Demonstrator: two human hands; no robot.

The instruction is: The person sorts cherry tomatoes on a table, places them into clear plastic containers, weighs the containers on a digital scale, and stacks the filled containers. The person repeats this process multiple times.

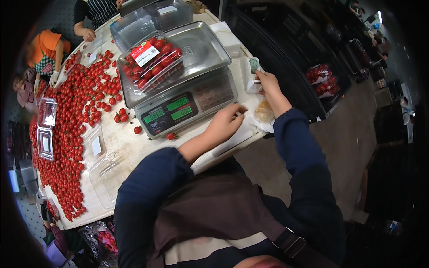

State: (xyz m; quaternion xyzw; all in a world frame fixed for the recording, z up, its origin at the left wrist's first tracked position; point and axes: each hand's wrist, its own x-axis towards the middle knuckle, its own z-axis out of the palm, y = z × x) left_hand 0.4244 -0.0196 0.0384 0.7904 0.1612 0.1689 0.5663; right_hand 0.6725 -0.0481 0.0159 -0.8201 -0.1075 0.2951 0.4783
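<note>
My right hand (pixel 269 83) is at a small white device (pixel 252 75) at the table's right edge, its fingertips against the device's side. Whether it grips anything there is hidden. My left hand (pixel 228 122) hovers by the near right corner of a digital scale (pixel 187 107), fingers bent and apart, holding nothing. On the scale's metal pan (pixel 201 50) rests a closed clear clamshell box of cherry tomatoes (pixel 152 62), slightly tilted, with a red and white label (pixel 144 54). The scale's green displays are lit.
Loose cherry tomatoes (pixel 67 134) cover the table's left side, with open clear boxes (pixel 45 144) among them. Nested clear boxes (pixel 134 30) stand behind the pan. A yellowish bundle (pixel 263 110) lies below my right hand. Black crates (pixel 285 50) flank the table; several people work around it.
</note>
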